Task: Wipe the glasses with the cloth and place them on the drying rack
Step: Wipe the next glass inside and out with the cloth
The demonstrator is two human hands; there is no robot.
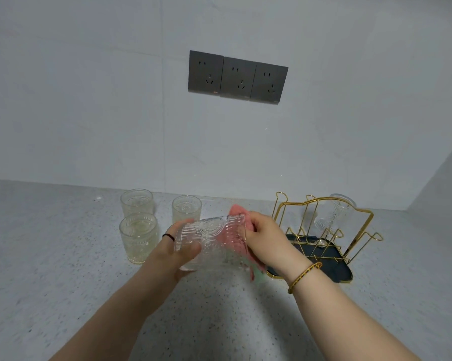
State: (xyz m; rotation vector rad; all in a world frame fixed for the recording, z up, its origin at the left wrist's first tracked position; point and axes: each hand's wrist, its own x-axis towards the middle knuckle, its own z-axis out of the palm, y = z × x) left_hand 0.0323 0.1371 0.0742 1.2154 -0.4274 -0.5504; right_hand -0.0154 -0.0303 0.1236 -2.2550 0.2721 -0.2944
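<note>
Held glass (211,242) is kept sideways over the surface (63,256), base clamped by left hand (167,252) fingers. Cloth (239,238) is stuffed in its mouth, pinched by right hand (266,238) fingers. Imo base should be held firm & cloth twisted round the inside, embossing prob gets slippy. Counted L to R: 3 standing glasses (139,237), 1 held, 1 cloth, 1 rack (331,270) w/ 1 upside-down glass (334,214) on it.

We stood in a home kitchen: speckled stone countertop (63,256), pale tiled wall (89,100), three sockets (237,77), a gold drying rack (334,269).
</note>
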